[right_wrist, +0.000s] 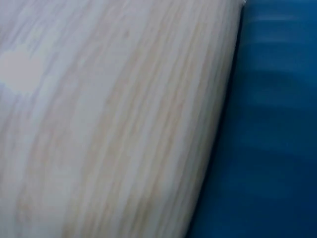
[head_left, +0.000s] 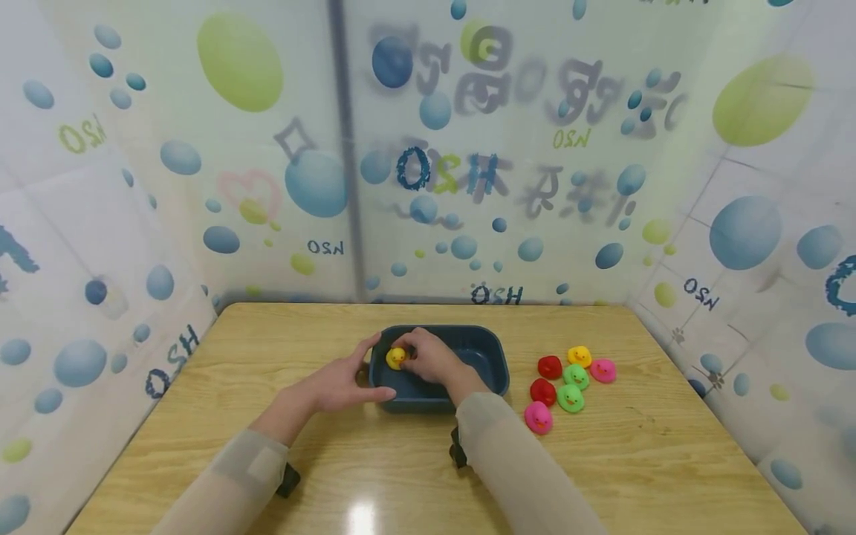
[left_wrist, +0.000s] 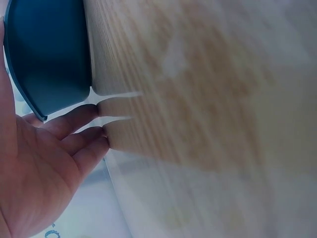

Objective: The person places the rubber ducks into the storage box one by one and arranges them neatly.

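Observation:
A dark blue rectangular basin (head_left: pixel 491 355) stands on the wooden table. Inside its left end is a small yellow rubber duck (head_left: pixel 396 358), beak toward me. My right hand (head_left: pixel 431 358) reaches over the basin and pinches the duck from its right side with curled fingers. At the basin's left end, my left hand (head_left: pixel 337 383) spreads around the near corner, thumb along the front and fingers by the left wall. In the left wrist view its lightly bent fingers (left_wrist: pixel 74 121) lie beside the basin's outer wall (left_wrist: pixel 49 54). The right wrist view shows only basin wall (right_wrist: pixel 267 129) and table.
Right of the basin lies a loose group of toy ducks: a yellow one (head_left: pixel 579 357), green ones (head_left: pixel 571 398), red ones (head_left: pixel 543 391) and pink ones (head_left: pixel 538 417). The wooden tabletop (head_left: pixel 669 446) ends at a patterned curtain (head_left: pixel 428 245) behind and at both sides.

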The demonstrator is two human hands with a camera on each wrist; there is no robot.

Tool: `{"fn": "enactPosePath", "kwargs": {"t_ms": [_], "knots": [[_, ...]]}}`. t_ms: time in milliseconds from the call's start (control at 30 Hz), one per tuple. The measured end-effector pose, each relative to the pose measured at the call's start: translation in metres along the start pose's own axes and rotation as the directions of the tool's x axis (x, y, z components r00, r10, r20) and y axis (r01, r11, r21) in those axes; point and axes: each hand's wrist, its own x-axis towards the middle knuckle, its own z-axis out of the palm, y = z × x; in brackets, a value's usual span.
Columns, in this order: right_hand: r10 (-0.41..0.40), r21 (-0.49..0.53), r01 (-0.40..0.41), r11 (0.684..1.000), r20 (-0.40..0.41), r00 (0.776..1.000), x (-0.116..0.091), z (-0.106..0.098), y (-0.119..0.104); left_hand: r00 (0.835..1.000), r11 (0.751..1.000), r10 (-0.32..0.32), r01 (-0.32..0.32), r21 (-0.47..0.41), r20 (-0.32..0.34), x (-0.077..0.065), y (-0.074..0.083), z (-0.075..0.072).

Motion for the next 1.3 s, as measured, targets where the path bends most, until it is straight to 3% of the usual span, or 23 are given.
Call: {"fn": "enactPosePath", "kwargs": {"t_ms": [267,400,533,967,1300], "knots": [[-0.068,0.0,0.068,0.998,-0.012,0.998,0.0,-0.001,0.01,1.0,1.0,0.0,0.0,-0.008,0.011,-0.001,0.001,0.001],[-0.064,0.066,0.064,0.996,0.009,0.998,-0.016,-0.021,-0.003,1.0,1.0,0.0,0.001,-0.027,0.021,-0.002,0.001,0.001],[-0.089,0.099,0.089,0.991,-0.007,0.996,-0.031,-0.042,0.0,1.0,0.999,-0.007,0.008,-0.036,0.023,-0.003,0.001,0.0],[-0.14,0.051,0.147,0.988,-0.119,0.983,-0.1,-0.116,0.043,1.0,1.0,-0.003,0.003,-0.024,0.011,-0.001,0.001,0.0],[-0.099,0.009,0.103,0.995,-0.171,0.98,-0.143,-0.143,0.082,1.0,1.0,-0.002,0.002,-0.001,0.004,0.0,0.001,0.0]]}}
